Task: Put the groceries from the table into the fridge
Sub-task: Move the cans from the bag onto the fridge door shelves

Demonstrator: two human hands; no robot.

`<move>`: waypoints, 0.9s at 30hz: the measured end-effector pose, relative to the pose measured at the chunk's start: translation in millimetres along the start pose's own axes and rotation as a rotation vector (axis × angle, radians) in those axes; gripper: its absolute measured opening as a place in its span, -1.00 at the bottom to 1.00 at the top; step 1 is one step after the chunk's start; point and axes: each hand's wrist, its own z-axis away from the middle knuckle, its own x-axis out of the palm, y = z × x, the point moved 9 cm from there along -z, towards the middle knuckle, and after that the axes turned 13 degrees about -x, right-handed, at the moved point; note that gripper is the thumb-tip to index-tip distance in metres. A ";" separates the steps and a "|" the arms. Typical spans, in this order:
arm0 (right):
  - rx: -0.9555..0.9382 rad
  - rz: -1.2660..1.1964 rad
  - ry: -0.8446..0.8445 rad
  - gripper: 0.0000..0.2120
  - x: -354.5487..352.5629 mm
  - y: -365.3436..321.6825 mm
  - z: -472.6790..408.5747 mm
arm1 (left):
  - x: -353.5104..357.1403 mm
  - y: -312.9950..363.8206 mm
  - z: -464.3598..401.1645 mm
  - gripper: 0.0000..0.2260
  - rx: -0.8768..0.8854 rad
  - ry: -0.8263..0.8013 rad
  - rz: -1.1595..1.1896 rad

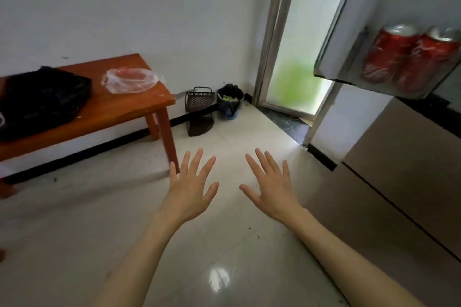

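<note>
At the left of the frame a brown wooden worktop (104, 112) is seen against the white wall. A black plastic bag (42, 99) is laid on its left part, and a clear plastic bag (132, 80) with something reddish inside is set near its far right corner, apart from the black one. Right of the worktop, in the corner of the floor, a dark wire rack (199, 107) and a small bin (229, 101) lined with a black bag are placed side by side. In the lower middle of the frame both hands are held out above the pale tiled floor (74, 232), backs up, nothing grasped: the left hand (192, 192) is spread wide with straight fingers, and the right hand (272, 189) beside it is spread likewise. At the upper right the open fridge door (349, 32) is seen, with two red cans (409, 55) stood side by side in its shelf, and the steel fridge (404, 157) front is seen below them
</note>
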 end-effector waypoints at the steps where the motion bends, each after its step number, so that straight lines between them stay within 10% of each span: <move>1: -0.021 -0.009 -0.018 -0.33 10.2 -21.4 -8.7 | -1.8 -24.1 7.1 -0.45 -0.037 0.010 0.011; 12: -0.268 -0.169 -0.074 -0.34 91.0 -290.0 -95.2 | -25.0 -325.5 102.7 -0.45 -0.377 -0.003 0.068; 27: -0.544 -0.183 -0.128 -0.34 127.1 -492.3 -274.5 | -69.3 -549.1 60.5 -0.45 -0.583 0.116 0.169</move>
